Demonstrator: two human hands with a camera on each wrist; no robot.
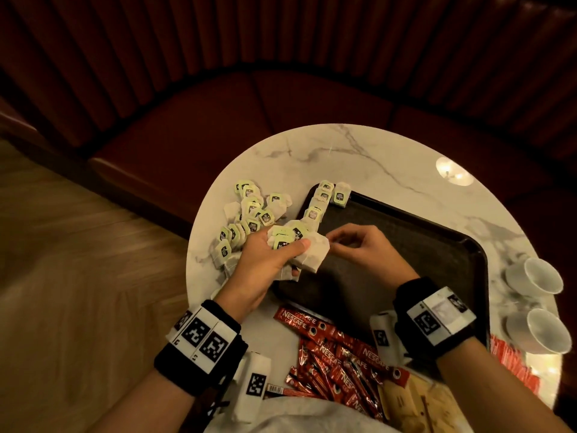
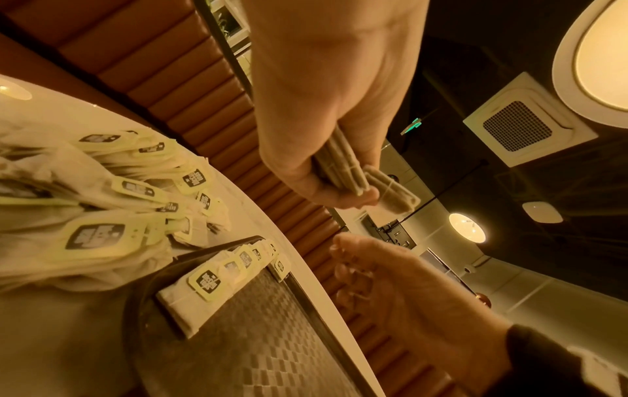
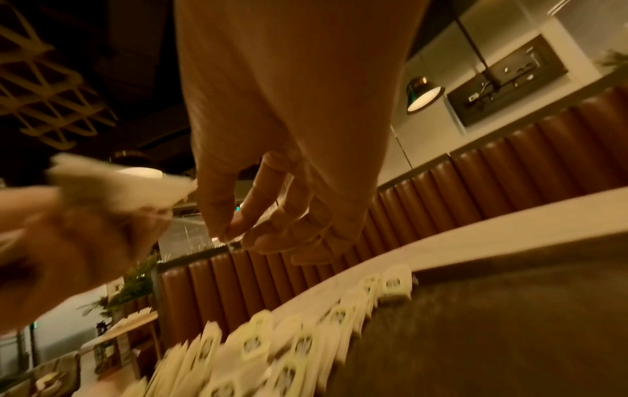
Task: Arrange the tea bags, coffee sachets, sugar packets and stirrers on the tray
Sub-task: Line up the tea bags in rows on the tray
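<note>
Gripping a stack of tea bags (image 1: 307, 254) in my left hand (image 1: 265, 270), I see my right hand (image 1: 359, 248) pinching its near corner, the tray's row (image 1: 318, 207) running straight ahead of both hands

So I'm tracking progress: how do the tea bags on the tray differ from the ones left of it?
The tea bags on the tray lie in an overlapping row along the tray's left edge; the tea bags on the table sit in a loose, jumbled heap. The row looks smaller than the heap. Both have pale green tags and white pouches.
</note>
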